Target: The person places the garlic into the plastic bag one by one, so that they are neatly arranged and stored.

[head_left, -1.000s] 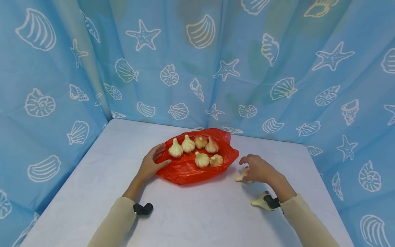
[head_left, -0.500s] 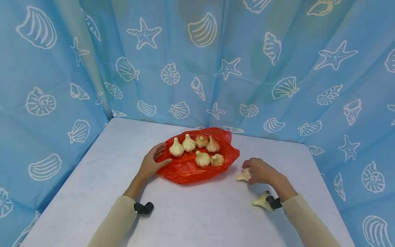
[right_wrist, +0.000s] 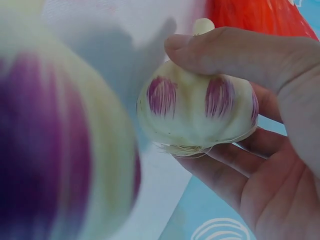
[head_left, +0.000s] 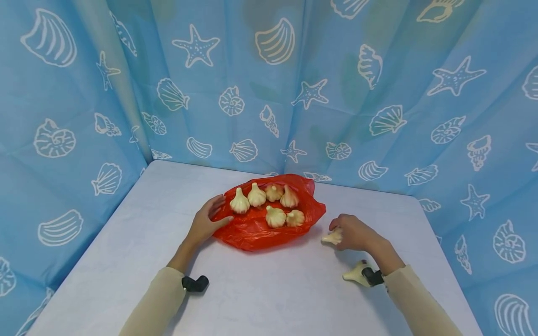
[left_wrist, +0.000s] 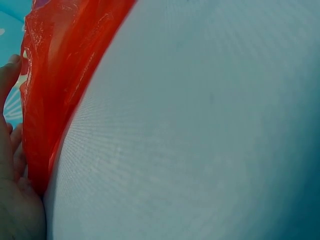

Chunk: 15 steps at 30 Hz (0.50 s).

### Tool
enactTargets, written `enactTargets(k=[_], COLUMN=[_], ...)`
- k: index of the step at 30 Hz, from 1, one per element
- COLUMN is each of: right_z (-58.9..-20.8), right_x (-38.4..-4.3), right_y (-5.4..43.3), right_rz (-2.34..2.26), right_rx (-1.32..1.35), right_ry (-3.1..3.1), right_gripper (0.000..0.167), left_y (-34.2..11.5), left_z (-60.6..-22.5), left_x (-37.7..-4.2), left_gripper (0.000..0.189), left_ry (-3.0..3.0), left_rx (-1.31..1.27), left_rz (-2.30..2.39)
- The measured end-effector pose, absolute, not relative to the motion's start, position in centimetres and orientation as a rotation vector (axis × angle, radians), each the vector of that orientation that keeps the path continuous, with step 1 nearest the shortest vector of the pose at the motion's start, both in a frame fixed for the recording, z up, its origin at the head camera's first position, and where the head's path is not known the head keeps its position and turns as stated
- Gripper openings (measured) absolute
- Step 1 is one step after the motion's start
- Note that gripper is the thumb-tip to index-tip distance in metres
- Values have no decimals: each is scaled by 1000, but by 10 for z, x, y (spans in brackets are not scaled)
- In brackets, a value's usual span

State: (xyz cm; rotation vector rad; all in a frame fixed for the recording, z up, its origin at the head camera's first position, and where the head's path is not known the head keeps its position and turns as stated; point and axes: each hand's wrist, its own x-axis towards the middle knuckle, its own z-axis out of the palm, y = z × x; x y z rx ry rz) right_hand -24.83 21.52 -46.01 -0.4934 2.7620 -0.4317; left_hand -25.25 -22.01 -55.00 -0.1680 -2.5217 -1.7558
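Observation:
In the head view my left hand [head_left: 206, 223] rests at the left side of a red plastic bag [head_left: 252, 238], its thumb and fingers spread along the edge. The left wrist view shows the same hand [left_wrist: 15, 190] beside the bag's wall, only partly in frame. Several garlic bulbs [head_left: 275, 217] lie in the bag's open mouth. Right of the bag, my right hand [head_left: 355, 233] grips a garlic bulb [right_wrist: 192, 107] with purple streaks, thumb across its top and fingers beneath. Another garlic bulb [head_left: 356, 274] lies close to the right wrist, partly hidden by the wrist camera.
A white-covered table [head_left: 269, 289] carries everything. A blue curtain [head_left: 252, 93] printed with white shells and starfish hangs behind it and along both sides.
My right hand has lowered and drawn slightly back over the garlic bulb right of the bag, and its fingers have closed round it. The left hand and the bag stay in place.

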Motion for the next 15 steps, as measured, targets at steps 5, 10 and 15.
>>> enactTargets(k=[5,10,15], right_z=[-460,-458,-449], right_x=[-249,-248,-245], right_y=[219,221,221], right_rz=[-443,-488,-655], right_rx=[-551,-578,-628], right_ry=[2802,2854,2915], right_gripper=[46,44,42], left_y=[-220,-221,-221], left_z=[-551,-553,-552], left_x=[-253,-253,-254], left_gripper=[83,82,82], left_ry=[-2520,-2521,-2510], left_rx=[-170,-170,-183], left_rz=[-1747,-1745,-1748])
